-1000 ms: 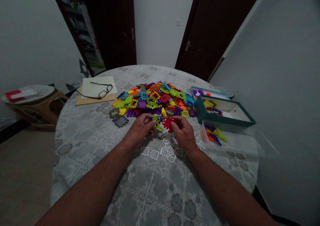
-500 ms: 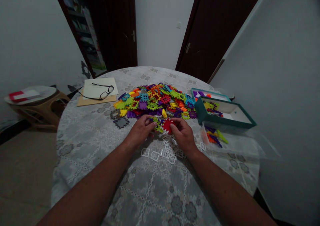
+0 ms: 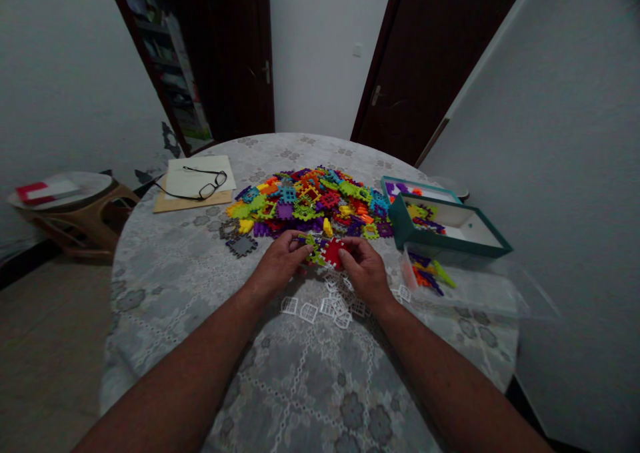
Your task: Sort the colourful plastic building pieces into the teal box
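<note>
At the far left, a red-and-white box (image 3: 47,191) lies on a round-topped stool (image 3: 113,207). On the table (image 3: 295,379), black-framed glasses (image 3: 207,191) rest across pale papers (image 3: 187,175); farther right lies a grey toothed piece (image 3: 243,245). The left hand (image 3: 281,261) pinches a green toothed piece (image 3: 315,250) in front of a colourful heap (image 3: 306,203). Just beside the green piece is a red toothed piece (image 3: 331,253); whether the two interlock is too small to tell. White window-shaped frames (image 3: 309,313) lie scattered nearer the viewer. The right hand (image 3: 369,273) grips the red piece at its right side. Past that hand stands a teal box (image 3: 445,239), with a clear tray (image 3: 409,269) of orange and purple pieces before it.
</note>
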Motion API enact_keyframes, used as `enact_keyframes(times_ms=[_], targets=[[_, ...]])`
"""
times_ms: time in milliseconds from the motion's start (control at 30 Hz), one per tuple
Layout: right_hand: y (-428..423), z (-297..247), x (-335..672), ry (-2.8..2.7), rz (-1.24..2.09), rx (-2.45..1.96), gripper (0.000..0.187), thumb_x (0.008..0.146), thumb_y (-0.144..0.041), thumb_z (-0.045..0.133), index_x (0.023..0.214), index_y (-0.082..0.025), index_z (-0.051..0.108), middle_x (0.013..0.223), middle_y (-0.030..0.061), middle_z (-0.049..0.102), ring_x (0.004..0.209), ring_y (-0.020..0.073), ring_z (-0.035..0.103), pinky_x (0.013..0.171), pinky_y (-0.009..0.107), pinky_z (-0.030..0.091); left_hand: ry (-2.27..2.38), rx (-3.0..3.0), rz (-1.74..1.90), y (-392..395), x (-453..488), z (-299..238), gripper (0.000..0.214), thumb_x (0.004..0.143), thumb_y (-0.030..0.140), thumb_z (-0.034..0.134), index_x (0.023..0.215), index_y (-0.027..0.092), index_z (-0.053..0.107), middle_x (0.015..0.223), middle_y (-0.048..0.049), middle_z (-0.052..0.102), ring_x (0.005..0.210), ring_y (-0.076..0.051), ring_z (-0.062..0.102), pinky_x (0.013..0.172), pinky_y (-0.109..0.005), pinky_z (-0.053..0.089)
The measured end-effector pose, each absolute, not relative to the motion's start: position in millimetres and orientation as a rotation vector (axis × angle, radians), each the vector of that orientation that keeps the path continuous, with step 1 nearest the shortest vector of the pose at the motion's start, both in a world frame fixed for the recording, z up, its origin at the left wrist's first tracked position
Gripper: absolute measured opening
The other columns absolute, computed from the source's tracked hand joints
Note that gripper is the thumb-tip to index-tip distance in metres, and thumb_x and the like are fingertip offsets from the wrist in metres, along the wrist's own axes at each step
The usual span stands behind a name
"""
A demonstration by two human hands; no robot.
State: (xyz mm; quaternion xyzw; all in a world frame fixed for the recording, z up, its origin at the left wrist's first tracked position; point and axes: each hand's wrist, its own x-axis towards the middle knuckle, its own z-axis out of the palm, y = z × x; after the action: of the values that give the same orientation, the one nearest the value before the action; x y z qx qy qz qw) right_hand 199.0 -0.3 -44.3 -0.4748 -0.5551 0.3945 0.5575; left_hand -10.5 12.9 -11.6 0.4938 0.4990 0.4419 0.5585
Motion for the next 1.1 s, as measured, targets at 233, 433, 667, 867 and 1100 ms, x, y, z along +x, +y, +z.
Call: enact_keyframes(times_ms=[233, 433, 667, 867, 1100], targets=[[0, -45, 201, -1.340, 0.872, -1.152, 0.026, 0.094, -0.040, 0.073, 0.114, -0.023, 0.073, 0.101, 0.0029, 0.077, 0.085, 0.0190, 0.071, 0.076, 0.031, 0.058, 1.134, 1.144, 1.053, 11, -9, -11, 0.036, 0.086, 0.025, 0.078, 0.120, 0.024, 0.065, 0.100, -0.0048, 0.074, 0.082, -0.018, 0.073, 0.061, -0.027, 0.061], [1, -44, 202, -1.375, 0.864, -1.153, 0.024, 0.095, -0.038, 0.070, 0.114, -0.024, 0.073, 0.103, 0.0030, 0.078, 0.090, 0.0203, 0.072, 0.082, 0.032, 0.057, 1.050, 1.141, 1.034, 11, -8, -13, 0.039, 0.088, 0.021, 0.074, 0.125, 0.022, 0.063, 0.110, -0.0077, 0.075, 0.085, -0.018, 0.074, 0.068, -0.031, 0.065], [3, -44, 199, -1.374, 0.867, -1.135, 0.022, 0.095, -0.036, 0.068, 0.114, -0.024, 0.073, 0.100, 0.0018, 0.076, 0.088, 0.0191, 0.070, 0.078, 0.031, 0.058, 1.144, 1.172, 1.012, 14, -11, -14, 0.047, 0.087, 0.037, 0.078, 0.129, 0.023, 0.064, 0.091, -0.0028, 0.070, 0.077, -0.020, 0.072, 0.062, -0.031, 0.062], [5, -40, 199, -1.302, 0.902, -1.133, 0.029, 0.095, -0.042, 0.069, 0.120, -0.027, 0.071, 0.098, 0.0007, 0.071, 0.078, 0.0179, 0.067, 0.061, 0.028, 0.060, 1.217, 1.194, 1.004, 15, -15, -6, 0.048, 0.086, 0.050, 0.080, 0.123, 0.022, 0.067, 0.100, -0.0057, 0.073, 0.075, -0.020, 0.074, 0.063, -0.032, 0.061], [7, -33, 204, -1.280, 0.884, -1.128, 0.028, 0.095, -0.039, 0.069, 0.121, -0.028, 0.069, 0.096, -0.0009, 0.072, 0.071, 0.0155, 0.068, 0.066, 0.029, 0.061, 1.212, 1.174, 1.013, 12, -13, -3, 0.051, 0.084, 0.052, 0.081, 0.122, 0.021, 0.068, 0.098, -0.0065, 0.072, 0.072, -0.020, 0.074, 0.061, -0.032, 0.060]])
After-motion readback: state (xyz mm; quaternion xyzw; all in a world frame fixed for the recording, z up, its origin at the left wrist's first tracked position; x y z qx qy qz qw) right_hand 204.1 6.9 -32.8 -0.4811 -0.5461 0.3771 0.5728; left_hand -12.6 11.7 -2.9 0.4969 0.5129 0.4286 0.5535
